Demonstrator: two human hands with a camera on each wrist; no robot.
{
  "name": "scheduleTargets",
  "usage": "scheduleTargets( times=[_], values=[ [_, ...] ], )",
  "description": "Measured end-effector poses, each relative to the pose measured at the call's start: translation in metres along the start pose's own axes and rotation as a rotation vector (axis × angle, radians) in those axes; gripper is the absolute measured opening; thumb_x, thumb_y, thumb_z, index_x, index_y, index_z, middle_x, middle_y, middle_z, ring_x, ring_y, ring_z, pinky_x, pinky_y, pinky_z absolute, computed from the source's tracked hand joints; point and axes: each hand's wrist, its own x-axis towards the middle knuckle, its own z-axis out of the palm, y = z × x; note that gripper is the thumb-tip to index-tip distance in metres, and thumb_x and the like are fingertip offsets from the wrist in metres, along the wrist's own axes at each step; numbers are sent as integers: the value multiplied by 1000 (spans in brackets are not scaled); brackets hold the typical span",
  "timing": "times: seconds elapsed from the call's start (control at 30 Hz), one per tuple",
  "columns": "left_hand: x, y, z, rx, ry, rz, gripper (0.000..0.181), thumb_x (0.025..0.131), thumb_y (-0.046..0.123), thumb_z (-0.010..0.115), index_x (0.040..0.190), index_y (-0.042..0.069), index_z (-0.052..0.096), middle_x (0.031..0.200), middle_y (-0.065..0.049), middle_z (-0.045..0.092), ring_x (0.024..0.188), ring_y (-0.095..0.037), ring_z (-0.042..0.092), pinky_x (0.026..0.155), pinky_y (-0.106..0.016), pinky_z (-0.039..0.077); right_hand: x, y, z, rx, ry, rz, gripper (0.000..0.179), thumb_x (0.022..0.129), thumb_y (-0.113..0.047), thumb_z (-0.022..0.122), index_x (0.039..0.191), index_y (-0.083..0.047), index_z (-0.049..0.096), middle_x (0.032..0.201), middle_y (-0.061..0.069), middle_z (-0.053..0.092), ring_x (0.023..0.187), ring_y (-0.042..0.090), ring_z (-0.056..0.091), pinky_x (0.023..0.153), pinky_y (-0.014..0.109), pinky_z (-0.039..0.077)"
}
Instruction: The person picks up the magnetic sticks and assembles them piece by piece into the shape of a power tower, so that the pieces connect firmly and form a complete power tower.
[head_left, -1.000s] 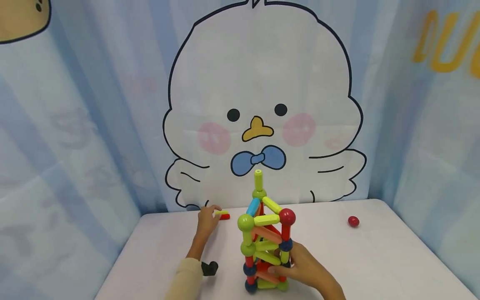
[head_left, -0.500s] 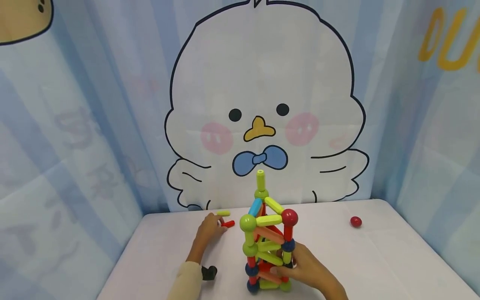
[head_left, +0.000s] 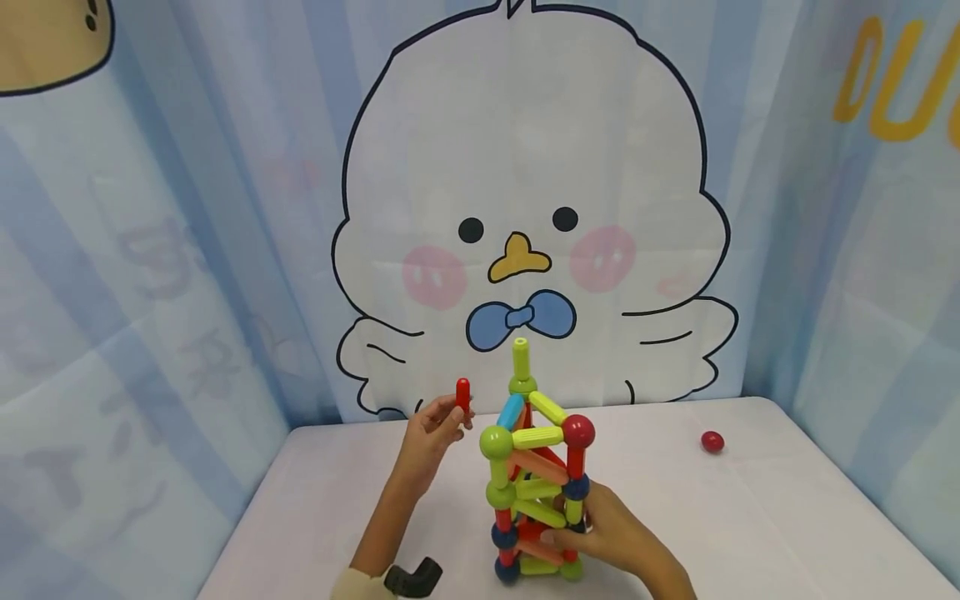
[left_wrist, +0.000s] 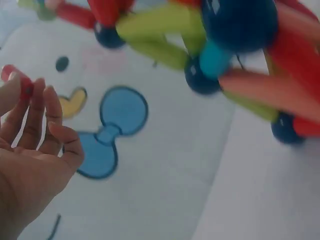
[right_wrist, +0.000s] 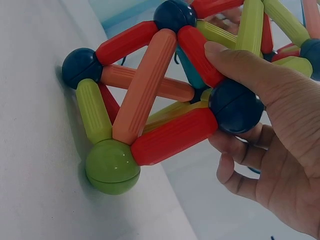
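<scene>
My left hand [head_left: 427,442] pinches a short red magnetic rod [head_left: 462,395] near its lower end, holding it upright above the table, left of the tower. In the left wrist view the rod [left_wrist: 26,89] sits between thumb and fingertips. A tower of magnetic rods and balls [head_left: 537,438] stands on the table, topped by a lime ball and an upright lime rod [head_left: 521,360]. Low on the tower's right side, my right hand [head_left: 622,533] grips it. The right wrist view has the thumb [right_wrist: 235,62] on a red rod beside a dark blue ball [right_wrist: 235,106], fingers behind.
A loose red ball [head_left: 712,442] lies on the white table [head_left: 750,517] at the back right. A cloth with a cartoon chick [head_left: 517,150] hangs behind the table. A black wrist device [head_left: 414,577] is on my left forearm.
My left hand has picked up the red rod from the back of the table and raised it upright. The lime rod lying there is no longer visible. My right hand stays on the tower.
</scene>
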Motion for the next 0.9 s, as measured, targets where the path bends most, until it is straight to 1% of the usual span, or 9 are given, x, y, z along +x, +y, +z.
scheduleTargets(
  times=[0.07,0.13,0.23,0.3,0.37,0.5,0.6,0.73,0.9],
  values=[
    [-11,18,12,-72,-23,42,29,100,20,56,124,4,58,100,-1,67,96,-16,60,82,-23,52,-1,0,0,1,-4,0,50,85,-38,73,121,-12,52,109,-1,65,91,7,58,79,22,51],
    [-21,35,23,-109,-48,87,26,100,18,55,123,6,58,101,-1,67,97,-16,60,82,-24,52,-1,-1,1,0,-4,-1,51,85,-39,73,122,-12,52,110,-1,65,92,7,58,80,22,51],
    [-33,58,37,-104,-66,132,25,99,17,56,122,8,57,103,1,69,101,-16,62,84,-24,52,-1,-1,1,0,1,-14,49,85,-39,73,121,-13,52,109,-1,65,91,6,59,80,22,52],
    [-40,69,44,-105,-59,143,24,99,16,56,122,9,57,104,1,69,103,-16,62,85,-25,51,-1,-2,1,-8,5,-23,47,85,-39,73,119,-13,52,106,-1,65,90,5,59,79,21,52],
    [-45,75,50,-110,-44,138,24,98,15,57,122,9,56,105,2,70,104,-16,62,87,-26,51,-2,-2,0,-15,5,-27,46,85,-39,73,117,-12,52,104,-1,65,89,5,59,78,21,52],
    [-53,82,58,-93,-39,133,25,97,14,59,121,7,56,107,-1,70,107,-19,62,94,-30,51,-2,-2,-1,-6,2,-15,48,85,-39,73,119,-11,52,108,1,66,90,6,59,78,22,52],
    [-57,83,65,-53,-31,136,28,96,15,62,122,6,57,109,-4,69,108,-24,61,93,-31,53,-2,-2,-1,13,4,1,51,85,-38,73,123,-12,52,115,2,67,92,6,61,81,23,54],
    [-60,80,71,-36,26,141,27,95,16,64,121,9,59,111,-9,67,109,-26,59,89,-29,53,-1,-1,0,21,4,2,51,85,-38,73,124,-12,52,117,2,67,93,7,61,81,23,54],
    [-63,79,77,-43,72,143,26,94,16,65,119,10,61,111,-9,66,114,-25,55,89,-28,52,-1,0,0,8,8,-16,50,86,-36,73,123,-11,52,116,3,67,93,6,61,81,22,54]
  ],
)
